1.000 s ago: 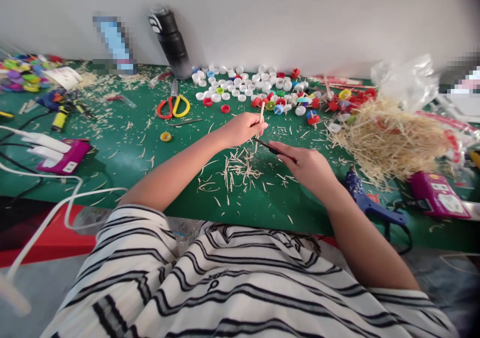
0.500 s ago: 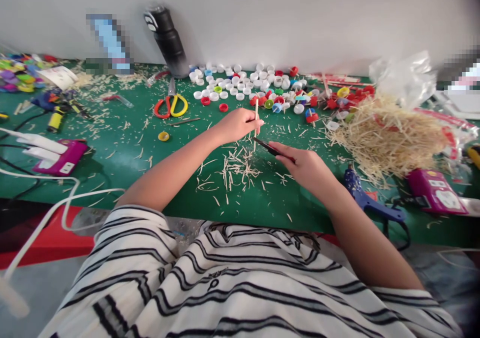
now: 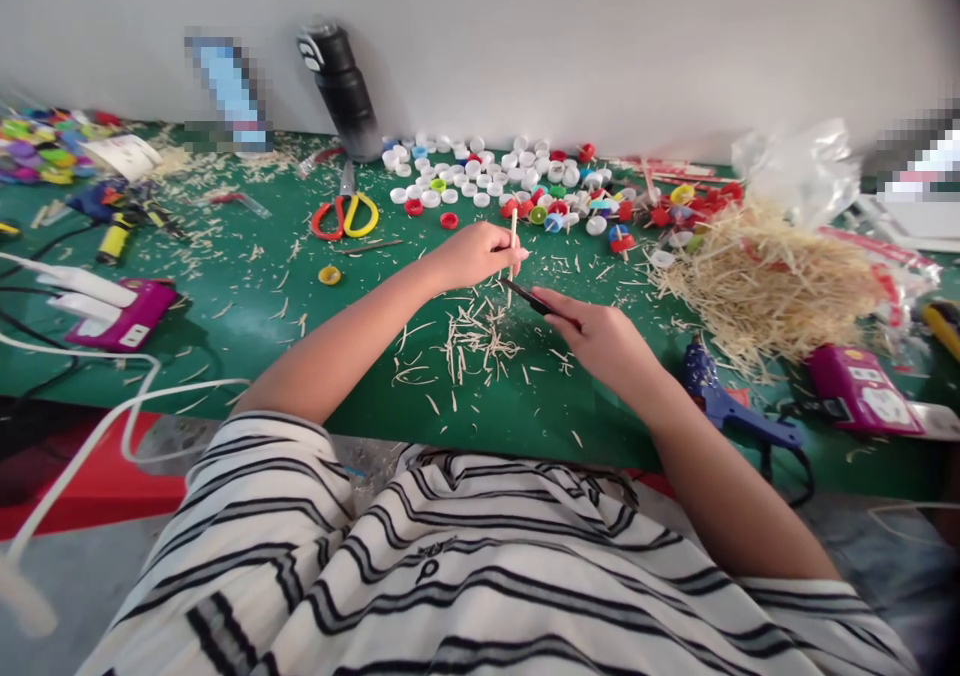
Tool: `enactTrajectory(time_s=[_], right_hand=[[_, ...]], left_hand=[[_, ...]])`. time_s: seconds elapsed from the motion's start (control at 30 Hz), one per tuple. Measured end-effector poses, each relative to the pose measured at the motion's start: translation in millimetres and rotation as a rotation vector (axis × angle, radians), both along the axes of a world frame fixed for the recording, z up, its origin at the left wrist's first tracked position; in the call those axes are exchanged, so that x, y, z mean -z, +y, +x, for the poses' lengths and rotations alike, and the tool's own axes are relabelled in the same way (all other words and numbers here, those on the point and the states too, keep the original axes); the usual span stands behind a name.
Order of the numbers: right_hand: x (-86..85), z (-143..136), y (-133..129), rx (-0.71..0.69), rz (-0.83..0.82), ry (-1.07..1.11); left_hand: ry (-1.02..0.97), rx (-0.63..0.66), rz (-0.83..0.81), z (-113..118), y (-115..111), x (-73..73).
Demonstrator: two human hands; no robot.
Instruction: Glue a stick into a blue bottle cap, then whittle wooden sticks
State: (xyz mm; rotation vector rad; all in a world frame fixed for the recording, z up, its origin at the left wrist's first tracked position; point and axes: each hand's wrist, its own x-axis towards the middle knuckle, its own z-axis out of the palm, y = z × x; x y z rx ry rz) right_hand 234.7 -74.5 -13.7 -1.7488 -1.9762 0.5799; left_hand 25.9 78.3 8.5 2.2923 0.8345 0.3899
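Note:
My left hand (image 3: pixel 484 254) pinches a thin pale wooden stick (image 3: pixel 514 226), which stands nearly upright over the green table (image 3: pixel 360 396). In my right hand (image 3: pixel 596 331) is a dark-handled knife (image 3: pixel 534 300), its tip at the lower part of the stick, just below my left fingers. Thin pale shavings (image 3: pixel 476 341) lie in a small heap beneath and left of the stick, with more strewn around.
Behind my hands lie many bottle caps (image 3: pixel 480 171), with scissors (image 3: pixel 345 218) and a black bottle (image 3: pixel 345 96) to their left. On the right are a straw-like pile (image 3: pixel 780 286), a blue glue gun (image 3: pixel 731 406) and a purple power block (image 3: pixel 862 388); another purple block (image 3: pixel 127 314) sits left.
My right hand and the knife have shifted slightly left, with the tip now left of the stick. The camera view has also moved a little.

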Motion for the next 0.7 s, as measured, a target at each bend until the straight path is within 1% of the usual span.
enactTrajectory(time_s=[0.1, 0.17, 0.3, 0.4, 0.5, 0.6, 0.7], right_hand=[[1.4, 5.2, -3.7, 0.006, -0.006, 0.027], [1.9, 7.4, -5.3, 0.019, -0.008, 0.020], [1.9, 4.4, -4.2, 0.029, -0.002, -0.031], [1.5, -2.2, -0.7, 0.032, 0.006, -0.062], [0.8, -5.2, 1.5, 0.014, -0.004, -0.046], [-0.5, -2.2, -0.1, 0.001, -0.027, -0.008], [-1.0, 3.6, -4.3, 0.011, -0.044, 0.006]], left_hand=[[-0.027, -0.064, -0.011, -1.6, 0.7, -0.1], [-0.022, -0.080, -0.027, -2.4, 1.9, 1.0], [-0.042, -0.113, 0.012, -1.1, 2.1, 3.7], [-0.039, -0.107, 0.047, 1.8, -1.5, 2.5], [-0.026, -0.090, 0.049, 2.0, -3.0, 0.0], [-0.008, -0.078, 0.020, -1.7, 2.4, 1.3], [-0.002, -0.113, 0.001, -6.0, 10.5, 7.1]])
